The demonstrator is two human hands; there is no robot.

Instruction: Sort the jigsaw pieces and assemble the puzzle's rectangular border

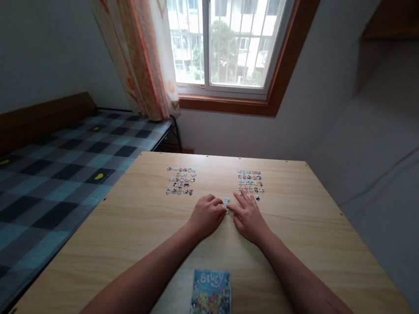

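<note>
A small joined strip of light-blue jigsaw puzzle pieces (226,203) lies on the wooden table between my two hands. My left hand (208,215) is closed, its curled fingertips gripping the strip's left side. From the other side, my right hand (248,217) rests on the table with fingers spread, a fingertip touching the strip's right edge. Rows of loose puzzle pieces (181,179) lie beyond my left hand. Another group of puzzle pieces (250,182) sits in rows just past my right fingertips.
A colourful box or booklet marked "Bluey" (212,303) lies between my forearms on the table (126,248). To the left is a bed with a checked cover (43,185). Behind the table are a curtain (139,41) and a barred window (239,41).
</note>
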